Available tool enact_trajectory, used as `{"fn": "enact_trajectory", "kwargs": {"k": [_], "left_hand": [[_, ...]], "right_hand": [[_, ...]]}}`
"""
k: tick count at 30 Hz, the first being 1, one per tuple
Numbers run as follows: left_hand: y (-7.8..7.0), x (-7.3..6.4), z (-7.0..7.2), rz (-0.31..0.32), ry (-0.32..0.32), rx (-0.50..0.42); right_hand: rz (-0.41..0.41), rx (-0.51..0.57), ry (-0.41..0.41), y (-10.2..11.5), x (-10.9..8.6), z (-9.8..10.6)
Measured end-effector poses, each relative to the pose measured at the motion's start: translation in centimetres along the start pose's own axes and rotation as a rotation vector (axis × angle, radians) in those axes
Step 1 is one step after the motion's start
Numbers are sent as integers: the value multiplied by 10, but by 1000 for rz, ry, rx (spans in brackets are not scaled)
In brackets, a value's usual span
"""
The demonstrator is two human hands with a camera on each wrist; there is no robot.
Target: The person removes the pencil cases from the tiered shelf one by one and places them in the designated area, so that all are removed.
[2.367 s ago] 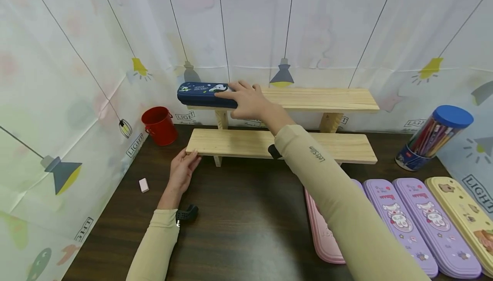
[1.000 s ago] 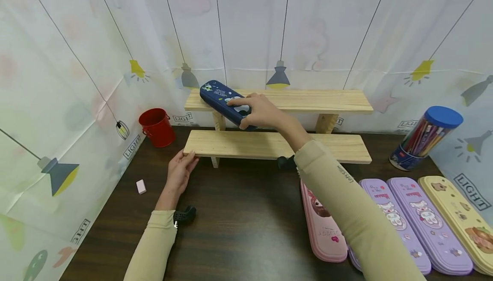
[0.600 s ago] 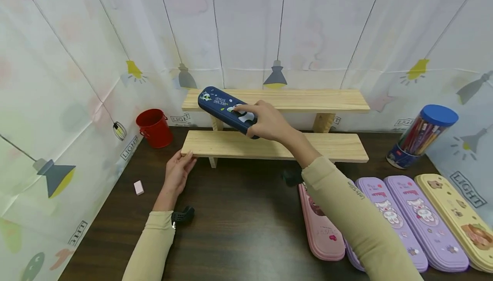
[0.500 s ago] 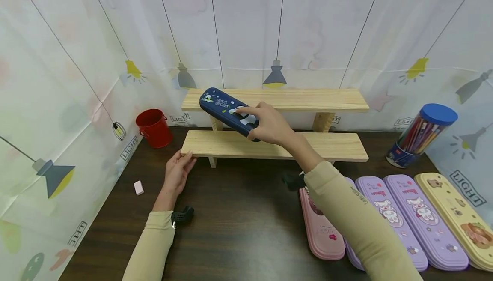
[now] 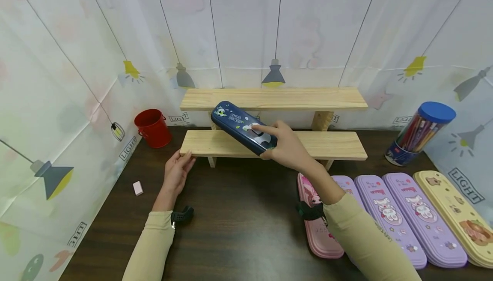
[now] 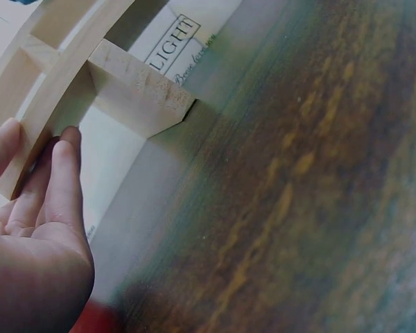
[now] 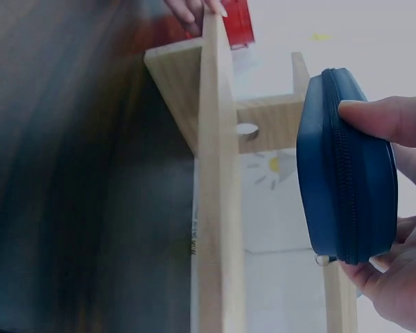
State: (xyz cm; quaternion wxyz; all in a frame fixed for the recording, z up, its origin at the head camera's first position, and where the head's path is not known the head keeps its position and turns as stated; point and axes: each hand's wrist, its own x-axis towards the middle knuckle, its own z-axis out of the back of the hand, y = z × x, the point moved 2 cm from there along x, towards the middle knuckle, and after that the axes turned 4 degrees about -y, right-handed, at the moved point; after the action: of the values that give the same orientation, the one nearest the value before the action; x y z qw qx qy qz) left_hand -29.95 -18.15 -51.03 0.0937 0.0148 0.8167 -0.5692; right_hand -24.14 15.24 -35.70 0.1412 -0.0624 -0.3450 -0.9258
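Note:
In the head view a dark blue zipped pencil case [image 5: 240, 124] with a panda print is held tilted in my right hand [image 5: 289, 146], in front of the two-tier wooden shelf. The right wrist view shows thumb and fingers gripping the zipped case [image 7: 347, 170] by its end, apart from the lower board [image 7: 218, 180]. My left hand [image 5: 178, 173] holds the left end of the lower shelf board [image 5: 204, 144]. Up close in the left wrist view, the thumb of the left hand [image 6: 41, 236] is above the board's end and its fingers reach underneath.
A red bucket [image 5: 154, 129] stands left of the shelf, with a small white eraser [image 5: 138, 188] nearer on the dark table [image 5: 231, 229]. At right are a pink case [image 5: 319, 234], several purple cases [image 5: 425, 219], a yellow case [image 5: 458, 212] and a blue-lidded pencil jar [image 5: 420, 133].
My right hand has taken the blue pencil case off the left end of the upper board and brought it down and right, turning it at a slant. The left hand keeps its hold.

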Motion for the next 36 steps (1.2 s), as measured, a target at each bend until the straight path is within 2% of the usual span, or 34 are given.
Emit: {"fn": "enact_trajectory", "kwargs": {"k": [11,19,25,30,36], "left_hand": [[1,-1,0,5,1,4],[0,-2,1,9,0,3],[0,-3,1,4,6,-8],[-4,-4,0,10,15,-17],[-4,-4,0,26,9,-19]], "right_hand": [[-27,-51,-24,-16,-52,-12],[-99,16,-21,-18,-86,-21],[-105,26,-9,-16,-112,-32],[-112,22,19,-17,-128,-44],[-129,-44,9,-20,-142,-50]]}}
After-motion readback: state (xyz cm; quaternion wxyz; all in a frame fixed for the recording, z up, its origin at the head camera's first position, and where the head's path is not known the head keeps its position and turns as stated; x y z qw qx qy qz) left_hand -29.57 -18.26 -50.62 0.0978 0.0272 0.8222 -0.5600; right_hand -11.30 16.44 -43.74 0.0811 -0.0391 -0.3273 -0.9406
